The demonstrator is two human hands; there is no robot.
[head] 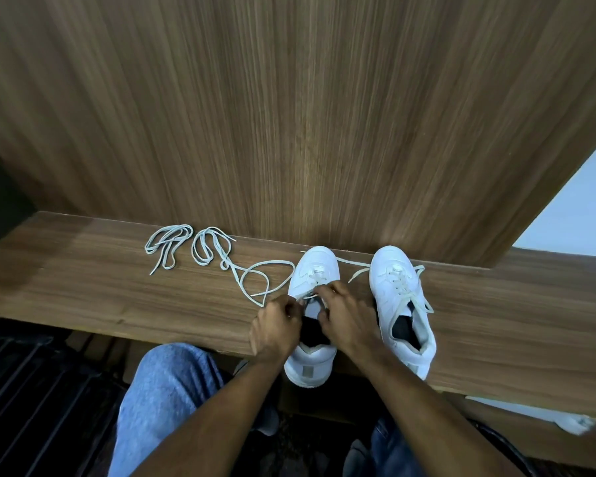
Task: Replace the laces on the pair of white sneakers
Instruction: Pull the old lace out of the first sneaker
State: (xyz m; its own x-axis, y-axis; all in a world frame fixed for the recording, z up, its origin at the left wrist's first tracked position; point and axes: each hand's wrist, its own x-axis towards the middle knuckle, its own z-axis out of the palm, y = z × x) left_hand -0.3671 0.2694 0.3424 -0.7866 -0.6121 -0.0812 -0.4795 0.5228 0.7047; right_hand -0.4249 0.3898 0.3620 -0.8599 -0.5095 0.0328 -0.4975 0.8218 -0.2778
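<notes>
Wooden ledge against wood-panelled wall; floor seemingly dark.

A wood-grain tabletop runs along a matching wooden wall panel. On it stand two white sneakers, toes toward the panel: the left sneaker, its heel over the near edge, and the right sneaker just beside it. Farther left lie a bundled lace and a long loose lace that trails toward the left sneaker.
</notes>
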